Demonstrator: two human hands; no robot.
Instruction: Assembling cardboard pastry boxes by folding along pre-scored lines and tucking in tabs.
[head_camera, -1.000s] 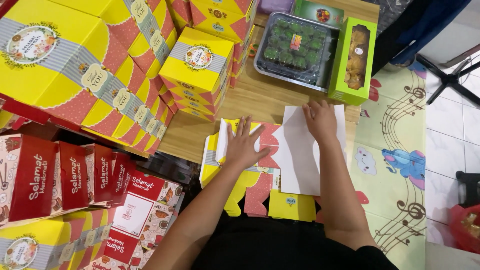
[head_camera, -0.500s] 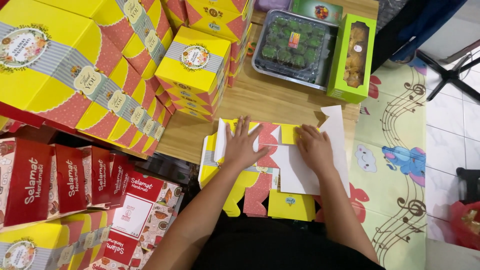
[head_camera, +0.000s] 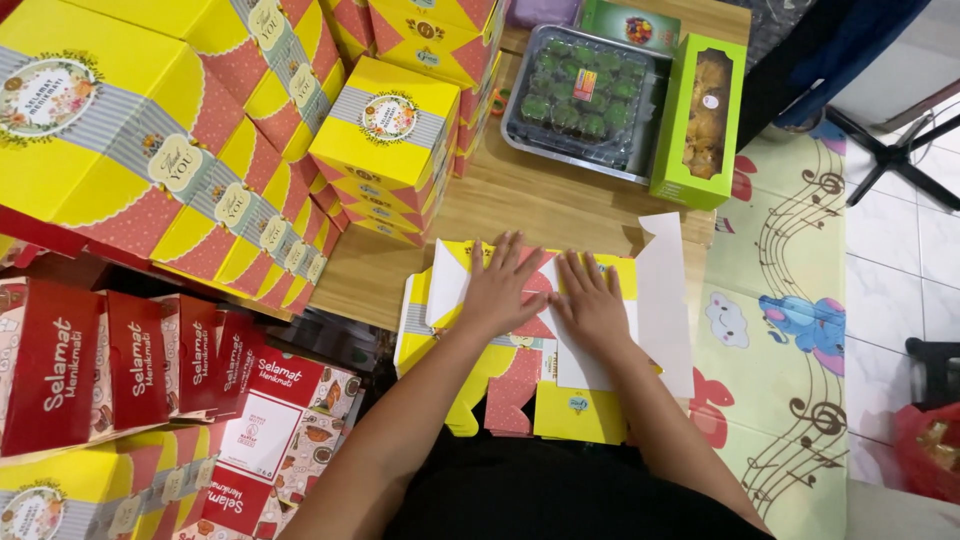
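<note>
Flat yellow-red carton blank (head_camera: 520, 385) at table edge, stacked yellow gift boxes (head_camera: 385, 150) left, green window box (head_camera: 698, 120), clear lidded tray (head_camera: 585, 100) behind

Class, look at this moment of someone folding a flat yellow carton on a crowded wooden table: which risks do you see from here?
1. The flat carton overhangs the table edge; with both hands, left hand and right hand, pressing on it, it might tip or slide.
2. The stack of yellow boxes stands close by; an elbow may topple it.
</note>
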